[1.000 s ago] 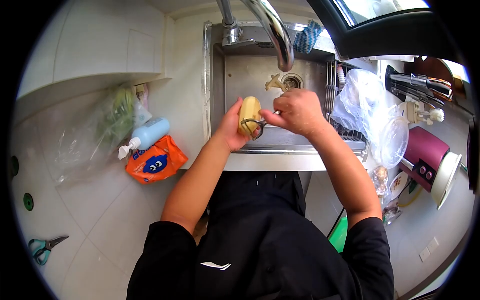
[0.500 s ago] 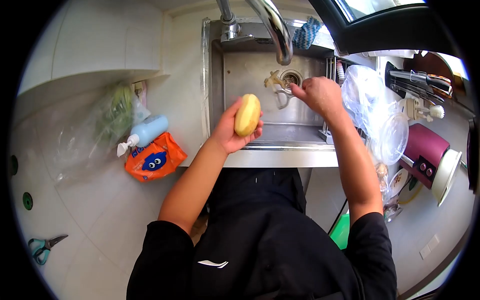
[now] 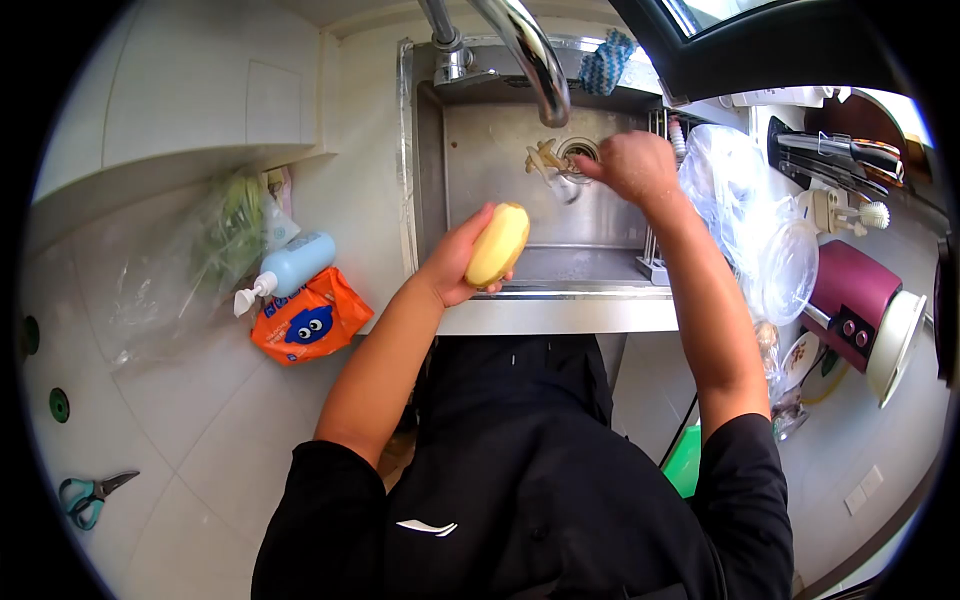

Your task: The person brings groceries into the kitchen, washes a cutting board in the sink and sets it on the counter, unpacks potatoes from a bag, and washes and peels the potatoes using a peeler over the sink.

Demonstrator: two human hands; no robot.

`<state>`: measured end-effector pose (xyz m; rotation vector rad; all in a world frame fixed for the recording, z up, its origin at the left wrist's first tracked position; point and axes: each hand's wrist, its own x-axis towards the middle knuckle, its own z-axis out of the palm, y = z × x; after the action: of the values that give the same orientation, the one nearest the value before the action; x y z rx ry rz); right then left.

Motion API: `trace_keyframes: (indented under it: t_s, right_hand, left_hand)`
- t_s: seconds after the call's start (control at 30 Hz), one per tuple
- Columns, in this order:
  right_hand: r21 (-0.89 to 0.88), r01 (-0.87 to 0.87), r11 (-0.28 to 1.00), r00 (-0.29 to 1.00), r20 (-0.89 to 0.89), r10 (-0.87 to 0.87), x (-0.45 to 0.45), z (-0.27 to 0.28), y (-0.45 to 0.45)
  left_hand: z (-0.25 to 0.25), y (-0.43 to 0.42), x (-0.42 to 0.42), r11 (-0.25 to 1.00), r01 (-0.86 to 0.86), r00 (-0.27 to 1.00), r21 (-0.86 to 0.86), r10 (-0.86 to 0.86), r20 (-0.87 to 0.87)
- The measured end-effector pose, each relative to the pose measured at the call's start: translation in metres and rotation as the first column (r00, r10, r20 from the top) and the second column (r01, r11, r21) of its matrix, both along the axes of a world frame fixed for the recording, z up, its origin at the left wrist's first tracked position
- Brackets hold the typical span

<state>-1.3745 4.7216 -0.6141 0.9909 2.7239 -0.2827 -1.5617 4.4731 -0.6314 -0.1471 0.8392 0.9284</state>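
Left hand, mid-frame: my fingers wrap peeled potato — likely steadying it.
Right hand, upper centre: my fingers gripping blurred peeler — over sink, presumably containing scraps.

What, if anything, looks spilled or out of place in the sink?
Loose peelings lie on the sink floor beside the drain, uncollected scraps that might wash into it; nothing else there stands out.

Steel sink; peelings on bottom

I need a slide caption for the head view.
Left hand holding a pale yellow potato, right hand a peeler, at the sink.
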Motion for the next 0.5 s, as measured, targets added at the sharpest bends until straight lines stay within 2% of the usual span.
trace_keyframes:
  t_s: [0.03,0.1,0.13,0.17,0.2,0.23,0.3,0.33,0.43,0.5]
  right_hand:
    - [0.079,0.064,0.995,0.993,0.093,-0.071,0.004,0.000,0.005]
    - [0.050,0.091,0.995,0.991,0.089,-0.095,0.006,0.005,0.002]
    - [0.017,0.115,0.993,0.989,0.090,-0.116,0.007,0.010,-0.005]
    - [0.014,0.111,0.994,0.989,0.092,-0.112,0.006,0.015,-0.016]
    - [-0.047,0.112,0.993,0.992,-0.058,-0.115,0.002,0.021,-0.029]
    - [-0.106,0.104,0.989,0.971,-0.207,-0.124,-0.002,0.027,-0.042]
    - [-0.089,-0.044,0.995,0.937,-0.349,0.010,-0.011,0.032,-0.065]
    - [-0.071,-0.074,0.995,0.903,-0.427,0.037,-0.017,0.033,-0.073]
    - [-0.091,-0.113,0.989,0.867,-0.495,0.053,-0.027,0.027,-0.080]
    - [-0.134,-0.154,0.979,0.851,-0.522,0.062,-0.025,0.023,-0.075]
  left_hand:
    - [0.001,0.000,0.000,1.000,0.001,1.000,0.002,-0.001,-0.002]
    - [0.001,-0.002,0.002,0.985,-0.172,0.984,0.012,0.171,0.047]
    - [0.007,0.003,0.006,0.984,-0.178,0.983,0.007,0.177,0.047]
    - [0.011,0.010,0.012,0.953,-0.277,0.959,-0.119,0.282,0.021]
    - [0.013,0.017,0.014,0.898,-0.371,0.926,-0.236,0.378,-0.017]
    - [0.006,0.016,0.012,0.897,-0.374,0.924,-0.236,0.381,-0.016]
    - [-0.012,0.010,0.007,0.926,-0.316,0.922,-0.206,0.351,0.162]
    - [-0.013,0.011,0.008,0.926,-0.317,0.922,-0.206,0.351,0.161]
    - [-0.011,0.013,0.011,0.939,-0.275,0.927,-0.204,0.316,0.203]
    - [-0.005,0.010,0.010,0.968,-0.215,0.933,-0.133,0.243,0.265]
